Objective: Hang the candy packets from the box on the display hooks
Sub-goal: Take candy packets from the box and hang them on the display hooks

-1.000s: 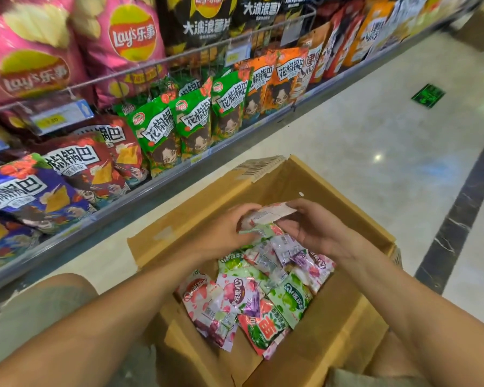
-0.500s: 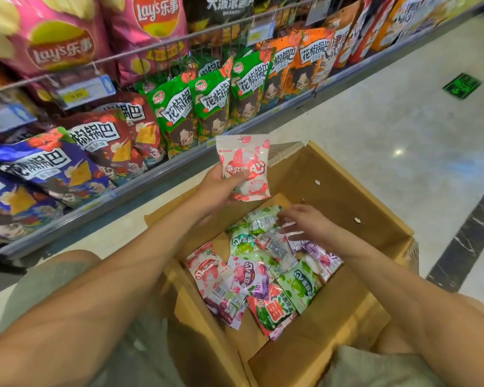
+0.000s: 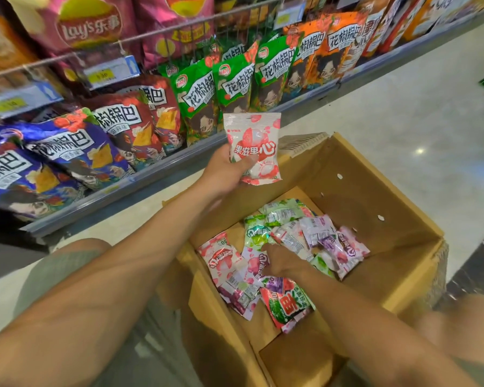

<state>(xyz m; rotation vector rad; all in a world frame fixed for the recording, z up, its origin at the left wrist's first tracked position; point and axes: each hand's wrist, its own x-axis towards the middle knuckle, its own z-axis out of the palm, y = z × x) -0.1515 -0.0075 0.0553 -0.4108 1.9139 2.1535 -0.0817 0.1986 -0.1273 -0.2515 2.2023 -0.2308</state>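
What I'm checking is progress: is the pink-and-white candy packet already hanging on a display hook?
No, the left hand holds the pink-and-white candy packet in the air by the brown cardboard box.

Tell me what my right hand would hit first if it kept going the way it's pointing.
The loose candy packets in the box: your right hand points down into the pile, fingertips nearest a green packet, perhaps touching it.

two bare forearms [image 3: 140,261], plain olive-grey shorts [image 3: 51,275] on the left thigh
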